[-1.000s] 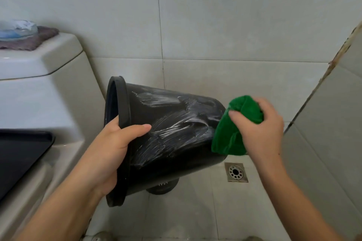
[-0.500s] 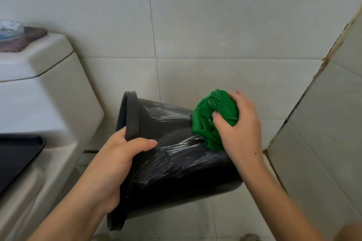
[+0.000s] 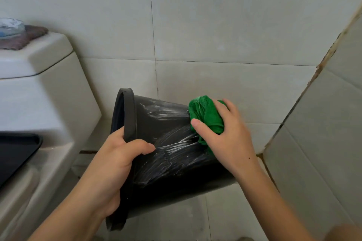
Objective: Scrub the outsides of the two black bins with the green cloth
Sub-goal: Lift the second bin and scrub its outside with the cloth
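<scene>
Scrubbing 1st bin point(image 3: 166, 143), held on its side in the air. L hand point(image 3: 115, 164) grips the rim, R hand point(image 3: 225, 139) squeezes cloth point(image 3: 205, 115) on its wall. Next: prob. turn bin, rub dry spots.

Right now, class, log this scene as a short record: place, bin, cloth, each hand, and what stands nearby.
place: tiled bathroom corner
bin: black, held tipped on its side, rim to the left, soapy streaks on its outside
cloth: green, bunched, pressed on the bin's side near its base
left hand: grips the bin's rim
right hand: holds the cloth
nearby: toilet at left, with a folded cloth and a blue-white object on its tank
</scene>
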`<state>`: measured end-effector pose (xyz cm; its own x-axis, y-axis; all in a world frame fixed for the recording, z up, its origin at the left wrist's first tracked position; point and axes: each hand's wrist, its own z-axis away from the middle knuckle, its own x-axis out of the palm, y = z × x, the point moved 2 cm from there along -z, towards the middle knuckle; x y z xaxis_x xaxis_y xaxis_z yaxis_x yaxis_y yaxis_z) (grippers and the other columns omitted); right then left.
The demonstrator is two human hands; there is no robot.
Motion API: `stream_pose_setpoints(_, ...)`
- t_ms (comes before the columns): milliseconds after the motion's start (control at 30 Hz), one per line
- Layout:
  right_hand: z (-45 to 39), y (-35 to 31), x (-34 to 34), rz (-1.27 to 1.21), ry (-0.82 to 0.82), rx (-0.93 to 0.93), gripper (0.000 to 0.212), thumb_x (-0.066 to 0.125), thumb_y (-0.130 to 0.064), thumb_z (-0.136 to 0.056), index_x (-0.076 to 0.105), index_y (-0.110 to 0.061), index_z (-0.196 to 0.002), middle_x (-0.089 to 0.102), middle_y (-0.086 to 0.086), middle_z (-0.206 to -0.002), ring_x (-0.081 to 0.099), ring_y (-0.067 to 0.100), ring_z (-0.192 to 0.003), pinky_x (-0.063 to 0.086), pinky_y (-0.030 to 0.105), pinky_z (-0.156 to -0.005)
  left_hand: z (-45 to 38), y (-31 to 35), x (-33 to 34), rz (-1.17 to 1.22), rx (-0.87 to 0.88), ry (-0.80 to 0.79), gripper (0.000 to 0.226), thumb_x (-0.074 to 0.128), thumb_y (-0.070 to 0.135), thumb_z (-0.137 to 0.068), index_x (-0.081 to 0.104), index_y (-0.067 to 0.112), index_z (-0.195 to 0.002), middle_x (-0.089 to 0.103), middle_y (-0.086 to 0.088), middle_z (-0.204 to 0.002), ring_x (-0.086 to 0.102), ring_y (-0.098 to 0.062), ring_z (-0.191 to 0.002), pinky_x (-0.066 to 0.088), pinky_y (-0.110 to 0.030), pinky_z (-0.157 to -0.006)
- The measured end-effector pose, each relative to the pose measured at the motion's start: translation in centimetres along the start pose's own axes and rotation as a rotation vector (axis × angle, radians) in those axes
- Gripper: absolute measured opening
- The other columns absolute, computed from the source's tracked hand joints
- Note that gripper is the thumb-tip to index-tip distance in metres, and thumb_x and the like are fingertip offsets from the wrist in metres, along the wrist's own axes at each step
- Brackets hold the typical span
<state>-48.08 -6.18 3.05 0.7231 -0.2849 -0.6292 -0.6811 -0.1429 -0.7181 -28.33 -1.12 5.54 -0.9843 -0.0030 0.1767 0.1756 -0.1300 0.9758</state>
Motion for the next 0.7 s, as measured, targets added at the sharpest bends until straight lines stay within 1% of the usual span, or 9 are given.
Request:
stream_pose_setpoints(67,0.1,0.3,0.2,0.061,0.042,0.001,0.079,0.055,-0.077,-0.067,0.045,-0.042,-0.138,0.037,-0.011,-0.144,0.048,0.012,-0.124,0.042,0.031,-0.096,0.2,-0.1,0.2,-0.029,0.025,-0.016,0.032,0.058,0.007,-0.058,0.078,0.021,-0.078,0.078,-0.012,-0.087,0.075,-0.023,-0.074,0.053,-0.035,-0.067)
stream_pose_setpoints(200,-0.1,1.1,0.7,0.028,0.122,-0.021,0.052,0.069,-0.043,-0.08,0.056,-0.036,-0.13,0.047,-0.009,-0.126,0.056,0.015,-0.105,0.046,0.031,-0.085,0.5,-0.2,0.5,-0.094,0.08,-0.069,0.036,0.057,0.007,-0.06,0.078,0.029,-0.08,0.078,-0.004,-0.085,0.075,-0.017,-0.075,0.054,-0.019,-0.06)
stream_pose_setpoints(267,0.4,1.0,1.2,-0.019,0.176,-0.066,0.045,0.067,-0.035,-0.078,0.063,-0.031,-0.122,0.05,-0.007,-0.124,0.059,0.019,-0.103,0.05,0.036,-0.084,0.6,-0.3,0.5,-0.088,0.088,-0.048,0.036,0.057,0.007,-0.059,0.077,0.029,-0.079,0.078,-0.004,-0.085,0.075,-0.017,-0.075,0.054,-0.017,-0.057)
stream_pose_setpoints(367,2.3,0.0,2.0,-0.048,0.274,-0.274,0.05,0.059,-0.036,-0.071,0.062,-0.026,-0.12,0.053,0.002,-0.131,0.057,0.022,-0.112,0.053,0.04,-0.091,0.3,-0.4,0.2,-0.028,0.092,0.049,0.034,0.059,0.001,-0.06,0.078,0.025,-0.075,0.078,-0.007,-0.082,0.074,-0.018,-0.07,0.055,-0.025,-0.059)
stream_pose_setpoints(433,3.9,-0.8,2.4,-0.012,0.297,-0.443,0.051,0.061,-0.032,-0.072,0.057,-0.024,-0.122,0.053,0.01,-0.134,0.054,0.025,-0.121,0.047,0.03,-0.101,0.1,-0.1,-0.4,0.01,0.096,0.112,0.032,0.06,0.0,-0.058,0.077,0.024,-0.071,0.077,-0.009,-0.079,0.073,-0.02,-0.067,0.055,-0.033,-0.061)
stream_pose_setpoints(500,4.6,-0.9,2.5,0.036,0.323,-0.573,0.05,0.065,-0.03,-0.075,0.053,-0.022,-0.123,0.052,0.016,-0.136,0.052,0.027,-0.125,0.041,0.022,-0.104,0.1,0.3,-0.8,0.046,0.104,0.111,0.032,0.057,0.003,-0.055,0.078,0.021,-0.071,0.077,-0.01,-0.08,0.073,-0.022,-0.066,0.059,-0.031,-0.057)
stream_pose_setpoints(533,4.6,-0.8,2.4,0.061,0.331,-0.605,0.05,0.066,-0.031,-0.077,0.051,-0.02,-0.124,0.052,0.018,-0.137,0.051,0.028,-0.126,0.042,0.025,-0.105,0.2,0.4,-0.9,0.058,0.106,0.099,0.032,0.057,0.004,-0.055,0.078,0.02,-0.073,0.077,-0.011,-0.082,0.074,-0.024,-0.067,0.059,-0.029,-0.054)
stream_pose_setpoints(633,4.3,-0.5,2.0,0.058,0.245,-0.605,0.058,0.065,-0.039,-0.078,0.05,-0.016,-0.129,0.042,0.019,-0.147,0.042,0.031,-0.136,0.042,0.049,-0.106,0.4,0.5,-1.1,0.065,0.105,0.102,0.032,0.057,0.004,-0.055,0.076,0.016,-0.077,0.077,-0.012,-0.085,0.074,-0.026,-0.069,0.057,-0.027,-0.05)
stream_pose_setpoints(700,4.5,-0.8,1.9,-0.036,0.158,-0.565,0.06,0.059,-0.049,-0.082,0.056,-0.013,-0.13,0.035,0.014,-0.154,0.037,0.028,-0.141,0.038,0.046,-0.11,0.4,0.4,-1.1,0.061,0.1,0.114,0.031,0.057,0.004,-0.054,0.076,0.017,-0.075,0.076,-0.011,-0.082,0.073,-0.024,-0.066,0.056,-0.026,-0.049)
